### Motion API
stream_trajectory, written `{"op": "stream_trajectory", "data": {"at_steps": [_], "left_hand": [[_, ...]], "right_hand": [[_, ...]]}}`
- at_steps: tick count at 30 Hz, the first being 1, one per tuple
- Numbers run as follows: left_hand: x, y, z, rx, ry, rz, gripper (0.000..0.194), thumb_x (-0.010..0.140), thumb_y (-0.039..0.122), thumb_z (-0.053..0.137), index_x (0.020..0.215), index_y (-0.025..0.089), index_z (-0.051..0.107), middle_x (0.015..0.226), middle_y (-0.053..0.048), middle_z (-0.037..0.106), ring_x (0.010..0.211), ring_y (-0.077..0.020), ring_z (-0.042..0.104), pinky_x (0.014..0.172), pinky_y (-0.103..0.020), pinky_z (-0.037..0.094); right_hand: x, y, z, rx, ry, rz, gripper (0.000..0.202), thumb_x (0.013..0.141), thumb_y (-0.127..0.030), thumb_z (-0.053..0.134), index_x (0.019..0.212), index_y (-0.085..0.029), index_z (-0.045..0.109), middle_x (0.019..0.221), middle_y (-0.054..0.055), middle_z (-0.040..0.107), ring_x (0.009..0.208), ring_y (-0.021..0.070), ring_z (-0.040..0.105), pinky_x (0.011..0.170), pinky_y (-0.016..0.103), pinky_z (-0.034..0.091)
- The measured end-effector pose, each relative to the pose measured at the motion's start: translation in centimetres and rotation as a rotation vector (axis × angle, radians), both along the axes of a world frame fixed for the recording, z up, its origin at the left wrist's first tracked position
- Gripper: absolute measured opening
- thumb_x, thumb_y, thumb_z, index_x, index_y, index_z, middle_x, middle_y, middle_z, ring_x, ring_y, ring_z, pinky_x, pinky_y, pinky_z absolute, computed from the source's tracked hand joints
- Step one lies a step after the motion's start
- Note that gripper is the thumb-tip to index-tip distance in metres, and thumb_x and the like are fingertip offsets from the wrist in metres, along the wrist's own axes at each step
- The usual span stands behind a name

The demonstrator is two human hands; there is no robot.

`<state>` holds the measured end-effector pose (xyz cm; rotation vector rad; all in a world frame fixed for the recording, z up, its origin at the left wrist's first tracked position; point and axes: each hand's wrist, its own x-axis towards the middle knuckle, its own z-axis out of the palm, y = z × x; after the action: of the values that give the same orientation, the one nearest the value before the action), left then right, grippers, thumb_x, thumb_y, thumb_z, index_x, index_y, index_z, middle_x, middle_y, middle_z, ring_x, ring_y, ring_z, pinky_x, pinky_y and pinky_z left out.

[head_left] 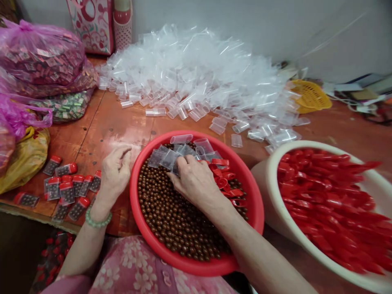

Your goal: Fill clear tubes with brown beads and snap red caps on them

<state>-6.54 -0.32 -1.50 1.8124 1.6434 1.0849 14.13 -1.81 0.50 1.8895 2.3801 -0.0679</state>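
My right hand [196, 177] reaches into a red basin [197, 269] of small brown balls [171, 216]. Its thumb and fingers close on a clear plastic tube [174, 166]. Around them, several more clear tubes [181, 139] lie on the balls, and red caps [225, 177] sit to the right of the hand. Left of the basin, my left hand [118, 165] hovers over the table with its fingers curled in; whether anything is inside them is hidden. Filled tubes with red caps [66, 191] lie on the table beside my left forearm.
A large heap of clear tubes [196, 73] covers the table's back. At right stands a cream tub [272, 179] of red caps. Stuffed pink bags [43, 53] and a yellow bag [27, 159] are at left. A yellow basket [310, 96] lies at back right.
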Motion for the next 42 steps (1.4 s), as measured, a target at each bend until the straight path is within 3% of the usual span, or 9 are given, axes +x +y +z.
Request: {"op": "stream_trajectory", "data": {"at_steps": [3, 8, 13, 19, 24, 28, 34, 38, 42], "left_hand": [[1.8, -2.4, 1.0, 0.081, 0.062, -0.174, 0.03, 0.095, 0.02, 0.043, 0.117, 0.012, 0.06, 0.12, -0.013, 0.067, 0.114, -0.0212, 0.062, 0.102, -0.039, 0.05], [3.7, -4.7, 0.5, 0.148, 0.26, -0.215, 0.037, 0.095, 0.016, 0.041, 0.129, 0.007, 0.05, 0.137, -0.021, 0.055, 0.136, -0.0289, 0.045, 0.111, -0.051, 0.042], [3.7, -4.5, -0.2, 0.158, 0.401, -0.262, 0.039, 0.092, 0.01, 0.041, 0.128, 0.002, 0.052, 0.136, -0.023, 0.056, 0.138, -0.0322, 0.042, 0.112, -0.053, 0.04], [3.7, -4.3, 0.0, 0.108, 0.449, -0.295, 0.04, 0.091, 0.01, 0.042, 0.13, 0.007, 0.053, 0.135, -0.018, 0.058, 0.141, -0.0309, 0.038, 0.114, -0.053, 0.037], [3.7, -3.6, 0.9, 0.143, 0.575, -0.499, 0.06, 0.087, 0.005, 0.046, 0.145, 0.02, 0.038, 0.156, -0.012, 0.035, 0.146, -0.032, 0.027, 0.117, -0.056, 0.029], [3.8, -2.7, 1.5, 0.181, 0.61, -0.608, 0.045, 0.088, 0.011, 0.05, 0.132, 0.021, 0.053, 0.154, -0.009, 0.039, 0.144, -0.0348, 0.029, 0.116, -0.058, 0.027], [3.8, -2.4, 1.2, 0.162, 0.567, -0.579, 0.031, 0.09, 0.013, 0.048, 0.119, 0.013, 0.061, 0.136, -0.014, 0.057, 0.136, -0.03, 0.043, 0.115, -0.052, 0.033], [4.0, -2.3, 1.1, 0.14, 0.578, -0.558, 0.03, 0.09, 0.01, 0.045, 0.114, 0.01, 0.063, 0.133, -0.015, 0.059, 0.131, -0.0288, 0.049, 0.115, -0.05, 0.034], [3.9, -2.4, 0.9, 0.17, 0.524, -0.531, 0.027, 0.09, 0.011, 0.045, 0.111, 0.011, 0.063, 0.126, -0.014, 0.064, 0.124, -0.026, 0.055, 0.111, -0.049, 0.039]], "right_hand": [[0.1, -0.1, -0.1, 0.01, 0.074, -0.005, 0.014, 0.086, -0.019, 0.049, 0.096, -0.012, 0.057, 0.092, 0.016, 0.065, 0.084, 0.0295, 0.063, 0.073, 0.038, 0.043], [1.9, -1.5, 0.0, 0.099, 0.407, 0.004, 0.032, 0.084, -0.011, 0.047, 0.115, -0.013, 0.056, 0.102, 0.014, 0.07, 0.091, 0.0257, 0.068, 0.081, 0.037, 0.052], [3.2, -3.2, 1.0, 0.025, 0.674, 0.035, 0.03, 0.088, -0.016, 0.049, 0.116, -0.019, 0.058, 0.102, 0.007, 0.072, 0.089, 0.0204, 0.07, 0.081, 0.035, 0.056], [3.6, -4.2, 1.1, -0.037, 0.748, 0.099, 0.031, 0.087, -0.014, 0.05, 0.116, -0.021, 0.06, 0.106, 0.007, 0.071, 0.095, 0.0199, 0.069, 0.085, 0.035, 0.056], [4.3, -4.8, 1.1, -0.105, 0.886, 0.047, 0.028, 0.089, -0.021, 0.054, 0.116, -0.021, 0.062, 0.109, 0.008, 0.072, 0.098, 0.0213, 0.07, 0.087, 0.036, 0.057], [4.8, -4.9, 1.3, -0.231, 0.994, 0.026, 0.03, 0.091, -0.024, 0.054, 0.12, -0.022, 0.061, 0.11, 0.008, 0.072, 0.095, 0.0207, 0.071, 0.083, 0.035, 0.059], [4.7, -5.2, 1.4, -0.375, 0.779, 0.187, 0.026, 0.095, -0.02, 0.046, 0.115, -0.022, 0.062, 0.106, 0.007, 0.069, 0.095, 0.0181, 0.069, 0.085, 0.034, 0.057], [3.8, -5.4, 1.2, -0.343, 0.542, 0.224, 0.026, 0.093, -0.026, 0.054, 0.118, -0.019, 0.06, 0.105, 0.01, 0.066, 0.092, 0.0224, 0.067, 0.083, 0.039, 0.057], [2.8, -5.1, 1.2, -0.282, 0.385, 0.3, 0.023, 0.089, -0.02, 0.057, 0.111, -0.014, 0.061, 0.097, 0.011, 0.065, 0.092, 0.0262, 0.062, 0.084, 0.043, 0.054]]}}
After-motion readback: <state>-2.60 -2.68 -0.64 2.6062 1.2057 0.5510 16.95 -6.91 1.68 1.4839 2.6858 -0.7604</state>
